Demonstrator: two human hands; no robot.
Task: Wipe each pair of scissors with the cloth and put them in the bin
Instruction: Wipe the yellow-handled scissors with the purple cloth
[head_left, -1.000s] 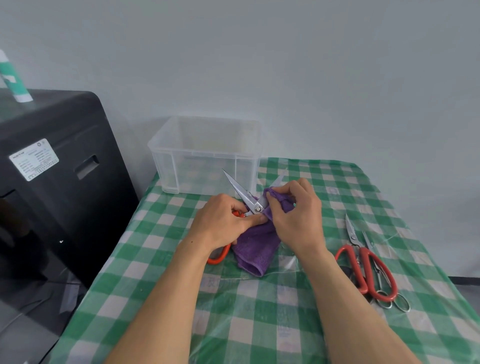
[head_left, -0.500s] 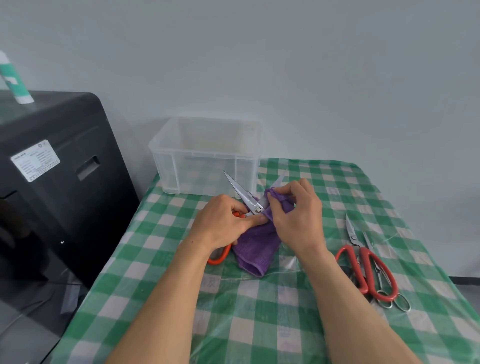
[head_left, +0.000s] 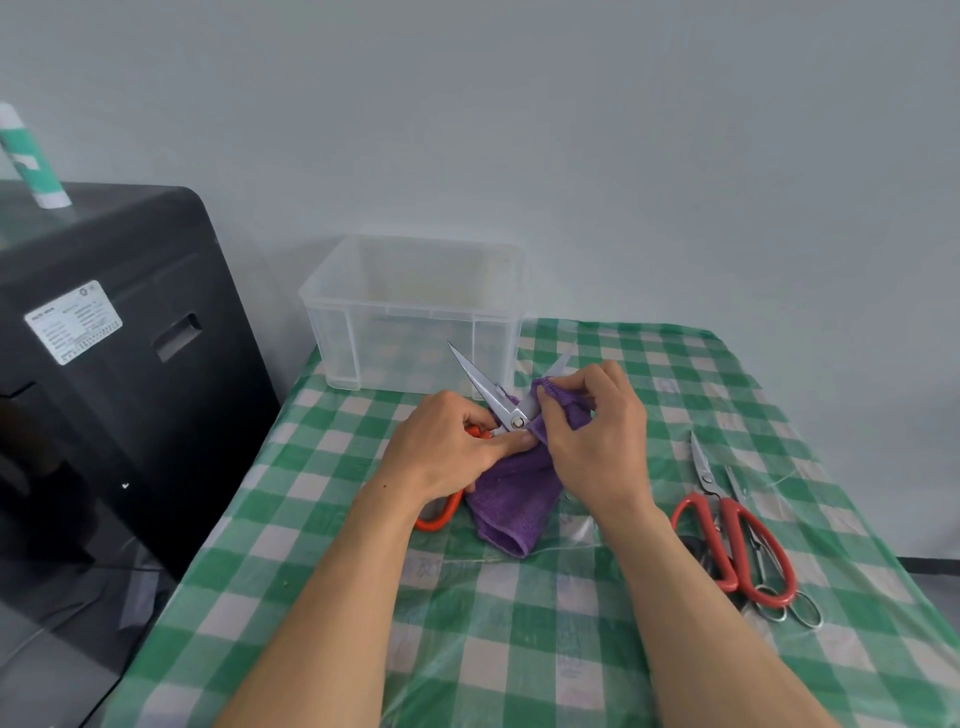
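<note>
Two scissors blades (head_left: 483, 387) toward bin (head_left: 395, 338); left fingers (head_left: 470, 415) round handles (head_left: 439, 517), right fingers (head_left: 584, 382) round cloth (head_left: 511, 499).

Black cabinet (head_left: 156, 426) — checked tablecloth (head_left: 519, 649)

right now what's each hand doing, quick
Left hand: closed, gripping the orange-handled scissors.
Right hand: closed, pinching the purple cloth over one blade.

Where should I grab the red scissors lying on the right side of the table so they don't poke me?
Take the red-handled scissors by their two red loops, reaching in from the near table edge. They lie flat and closed, with the loops toward you and the pointed blades aimed away at the wall, so you likely never pass the tips.
</note>
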